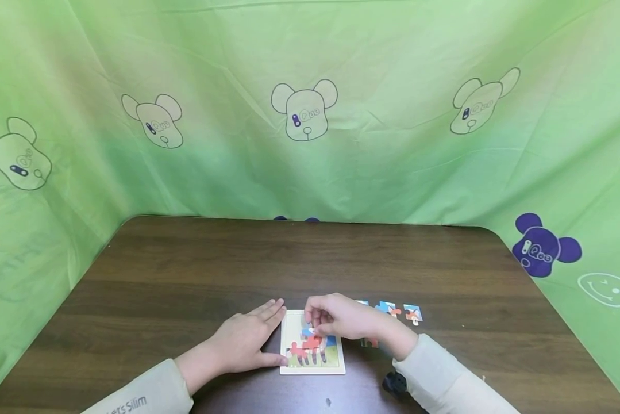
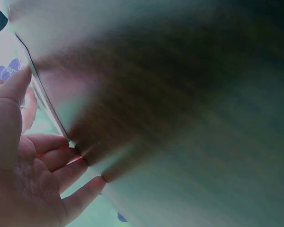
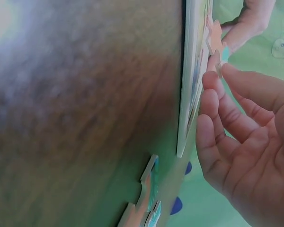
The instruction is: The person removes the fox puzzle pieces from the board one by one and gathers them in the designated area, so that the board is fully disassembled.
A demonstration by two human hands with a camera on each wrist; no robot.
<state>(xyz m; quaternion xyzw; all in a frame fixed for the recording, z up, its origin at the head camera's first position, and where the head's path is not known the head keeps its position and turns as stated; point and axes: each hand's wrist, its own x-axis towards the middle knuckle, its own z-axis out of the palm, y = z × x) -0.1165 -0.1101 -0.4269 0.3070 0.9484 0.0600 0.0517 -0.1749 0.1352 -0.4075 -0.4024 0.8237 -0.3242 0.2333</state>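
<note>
A square jigsaw tray (image 1: 312, 371) with a pale rim lies near the table's front edge, its lower part filled with red, blue and green picture pieces. My left hand (image 1: 245, 339) rests flat on the table at the left, fingers extended and the thumb at the tray's left edge. Over the tray, my right hand (image 1: 341, 315) pinches a jigsaw piece (image 3: 215, 40) between thumb and index finger. This orange and blue piece is tilted up close to the tray in the right wrist view. The right hand covers the tray's upper right part.
Several loose jigsaw pieces (image 1: 413, 313) lie to the right of the tray, some partly hidden by the right forearm. A black object (image 1: 395, 383) shows beside the right sleeve. The brown wooden table (image 1: 310, 253) ends at a green printed curtain (image 1: 227, 167).
</note>
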